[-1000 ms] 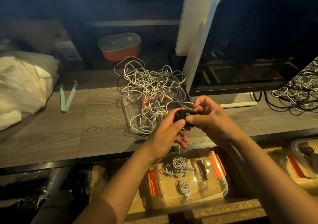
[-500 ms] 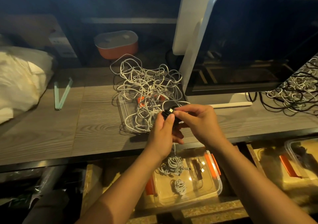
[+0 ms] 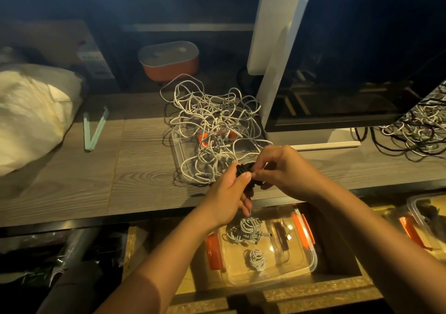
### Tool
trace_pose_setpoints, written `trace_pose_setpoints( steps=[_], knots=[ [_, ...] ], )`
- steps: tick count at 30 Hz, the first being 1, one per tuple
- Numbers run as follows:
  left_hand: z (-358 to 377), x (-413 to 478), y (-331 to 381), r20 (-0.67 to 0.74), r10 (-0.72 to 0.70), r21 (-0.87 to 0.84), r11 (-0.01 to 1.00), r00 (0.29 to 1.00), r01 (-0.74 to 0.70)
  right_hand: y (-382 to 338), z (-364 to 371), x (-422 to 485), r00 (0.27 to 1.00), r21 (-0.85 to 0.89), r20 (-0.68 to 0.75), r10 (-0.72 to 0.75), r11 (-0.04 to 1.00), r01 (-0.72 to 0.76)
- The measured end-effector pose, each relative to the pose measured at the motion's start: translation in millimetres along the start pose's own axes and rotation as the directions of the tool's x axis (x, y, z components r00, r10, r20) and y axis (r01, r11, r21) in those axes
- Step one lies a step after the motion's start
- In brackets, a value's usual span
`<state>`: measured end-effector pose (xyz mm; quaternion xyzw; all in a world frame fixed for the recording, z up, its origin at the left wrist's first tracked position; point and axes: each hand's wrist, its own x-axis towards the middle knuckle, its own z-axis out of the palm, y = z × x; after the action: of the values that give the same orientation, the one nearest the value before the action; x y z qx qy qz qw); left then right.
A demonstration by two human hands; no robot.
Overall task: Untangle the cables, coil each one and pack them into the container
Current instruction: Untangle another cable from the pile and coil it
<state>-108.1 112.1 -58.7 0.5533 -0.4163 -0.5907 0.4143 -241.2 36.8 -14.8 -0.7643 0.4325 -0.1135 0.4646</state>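
Black cable coil [image 3: 245,169], small and clamped in both the left grip [image 3: 229,198] and right grip [image 3: 282,171] over the front edge of the wooden bench [image 3: 144,173], could spring loose if either pinch slackens, or miss the clear orange-latched plastic container [image 3: 313,260] below.

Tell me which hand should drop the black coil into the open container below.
Left, probably. The left hand grips the black coil in its curled fingers, directly above the open container, whereas the right hand only pinches the coil's end.
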Motion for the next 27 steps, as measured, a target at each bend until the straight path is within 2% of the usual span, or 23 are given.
trace_pose_setpoints(
  steps=[2, 4, 7, 9, 11, 13, 17, 19, 22, 25, 27],
  knots=[
    [2.3, 4.1, 2.4, -0.051, -0.044, -0.065, 0.997, 0.998, 0.041, 3.2, -0.7, -3.8, 0.996, -0.115, 0.038, -0.080, 0.990, 0.083],
    [4.6, 7.7, 5.3, -0.067, -0.072, -0.073, 0.995, 0.995, 0.067, 7.7, 6.0, -5.1, 0.995, -0.137, 0.022, -0.101, 0.985, 0.103],
    [8.2, 8.4, 6.3, -0.018, -0.101, -0.139, 0.985, 0.995, 0.097, 12.8, 20.3, -6.5, 0.983, -0.058, -0.173, -0.063, 0.997, 0.053],
    [5.4, 5.9, 6.8, 0.042, -0.125, -0.298, 0.946, 0.991, 0.132, 16.8, 24.5, -8.1, 0.981, -0.039, -0.178, -0.075, 0.997, 0.069],
    [-1.4, 1.5, 8.2, 0.123, -0.132, -0.489, 0.854, 0.984, 0.176, 19.9, 23.2, -8.7, 0.985, 0.056, -0.155, -0.070, 0.995, 0.080],
    [-7.4, -1.9, 7.2, 0.150, -0.113, -0.553, 0.814, 0.982, 0.179, 21.1, 21.3, -7.4, 0.985, 0.184, -0.165, -0.056, 0.979, 0.086],
    [-6.5, -3.7, -0.2, 0.036, -0.011, -0.282, 0.959, 0.999, 0.021, 16.1, 25.1, -4.5, 0.988, 0.327, -0.146, -0.043, 0.941, 0.089],
    [-5.1, -3.5, -2.7, -0.028, 0.060, -0.138, 0.988, 0.998, -0.063, 12.5, 26.6, -2.4, 0.985, 0.308, -0.167, -0.051, 0.946, 0.101],
    [-4.1, -1.3, -8.4, -0.108, 0.109, -0.056, 0.992, 0.988, -0.116, 8.0, 26.1, 0.8, 0.978, 0.049, -0.175, -0.116, 0.991, 0.126],
    [-3.3, 4.8, -14.3, -0.160, 0.114, -0.057, 0.991, 0.981, -0.125, 6.8, 29.7, 3.8, 0.955, -0.190, -0.224, -0.193, 0.970, 0.152],
    [-1.7, 9.4, -15.3, -0.192, 0.110, -0.059, 0.991, 0.975, -0.123, 8.2, 35.7, 4.5, 0.936, -0.277, -0.256, -0.241, 0.946, 0.168]
  ],
)
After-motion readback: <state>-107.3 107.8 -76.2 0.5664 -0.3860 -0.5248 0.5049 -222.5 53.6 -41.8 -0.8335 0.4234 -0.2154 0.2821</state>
